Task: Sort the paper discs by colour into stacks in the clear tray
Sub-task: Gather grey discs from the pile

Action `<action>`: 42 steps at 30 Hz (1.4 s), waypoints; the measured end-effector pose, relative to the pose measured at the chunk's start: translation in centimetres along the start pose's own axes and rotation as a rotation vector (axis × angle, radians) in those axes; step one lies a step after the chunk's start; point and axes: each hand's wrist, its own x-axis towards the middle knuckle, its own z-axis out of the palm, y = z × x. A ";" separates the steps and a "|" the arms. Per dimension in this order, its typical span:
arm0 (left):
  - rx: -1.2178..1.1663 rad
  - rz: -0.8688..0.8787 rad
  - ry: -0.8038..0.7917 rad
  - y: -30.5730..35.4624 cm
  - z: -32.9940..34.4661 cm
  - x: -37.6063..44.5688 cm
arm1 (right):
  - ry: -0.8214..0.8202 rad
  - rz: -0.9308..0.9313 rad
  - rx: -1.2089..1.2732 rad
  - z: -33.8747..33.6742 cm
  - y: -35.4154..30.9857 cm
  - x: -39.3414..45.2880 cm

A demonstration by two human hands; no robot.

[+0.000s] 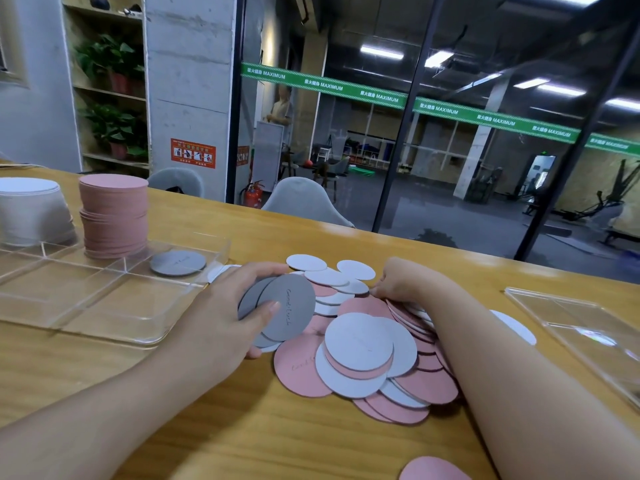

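Observation:
A loose heap of pink and white discs [360, 348] lies on the wooden table in front of me. My left hand [225, 317] grips a small stack of grey discs [284, 306], thumb across the top one. My right hand [405, 278] rests on the far right side of the heap, fingers curled onto the disc edges. The clear tray [104, 299] at the left holds a tall pink stack [113, 216], a white stack [31, 209] and a few flat grey discs [177, 262].
A second clear tray or lid [581, 337] lies at the right edge of the table. One pink disc [433, 469] sits alone near the front edge. Grey chairs [304, 202] stand beyond the table, before a glass wall.

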 end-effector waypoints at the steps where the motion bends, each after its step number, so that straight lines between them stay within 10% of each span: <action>1: 0.001 0.003 0.000 0.0 0.0 0.0 | 0.014 -0.006 0.020 0.2 0.1 0.1; 16: 0.019 0.000 0.017 0.1 0.1 0.0 | 0.025 -0.020 0.040 0.5 0.2 0.0; 33: -0.034 -0.046 0.068 0.1 -0.2 0.0 | 0.470 -0.181 0.302 -2.6 -0.6 -1.7; 42: -0.033 -0.073 0.133 -0.1 -0.4 0.2 | 0.067 -0.568 0.415 -2.9 -5.1 -5.5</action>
